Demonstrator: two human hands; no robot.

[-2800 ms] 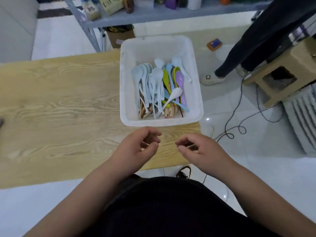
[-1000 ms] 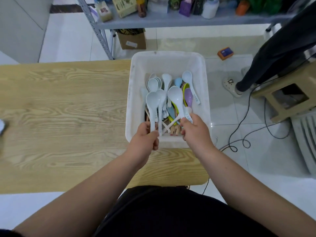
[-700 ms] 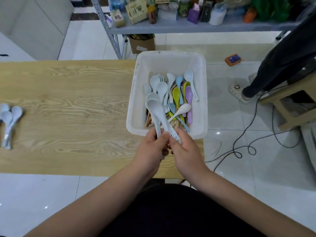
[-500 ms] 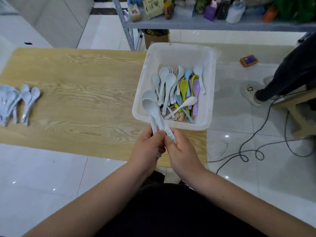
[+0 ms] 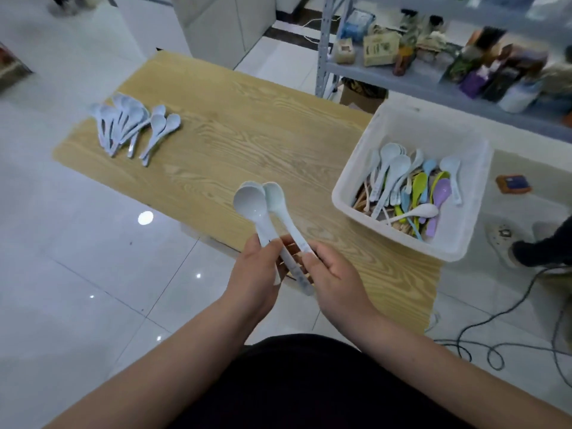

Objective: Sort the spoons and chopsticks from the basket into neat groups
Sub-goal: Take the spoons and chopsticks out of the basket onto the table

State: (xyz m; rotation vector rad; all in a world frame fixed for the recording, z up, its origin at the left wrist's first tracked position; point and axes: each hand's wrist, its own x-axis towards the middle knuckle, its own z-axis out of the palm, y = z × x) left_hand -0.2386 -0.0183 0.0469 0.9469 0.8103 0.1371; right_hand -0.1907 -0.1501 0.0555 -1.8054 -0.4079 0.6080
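At the centre of the frame, a person's left hand [image 5: 258, 274] and right hand [image 5: 332, 274] hold a small bundle of pale blue-white plastic soup spoons [image 5: 251, 202] above the near edge of a light wood-grain desk [image 5: 247, 134], bowls pointing away from the body. The left hand has its fingers and thumb curled round the handle of the front spoon, while the right hand pinches the handle of the spoon beside it, whose end runs down between the two palms. To the right of the frame, a white rectangular plastic basket [image 5: 348, 184] sits on the desk's right end, holding a jumble of pale blue, green, purple and white plastic spoons [image 5: 394, 173] lying over light wooden chopsticks [image 5: 360, 201], of which only the ends show at the basket's near side. At the upper left, well apart from the basket, a fanned group of pale blue spoons [image 5: 123, 125] lies on the desk near its far-left corner. Behind the desk stands a grey metal shelf [image 5: 387, 72] crowded with blurred packages. A dark cable [image 5: 495, 317] trails across the white tiled floor at lower right.
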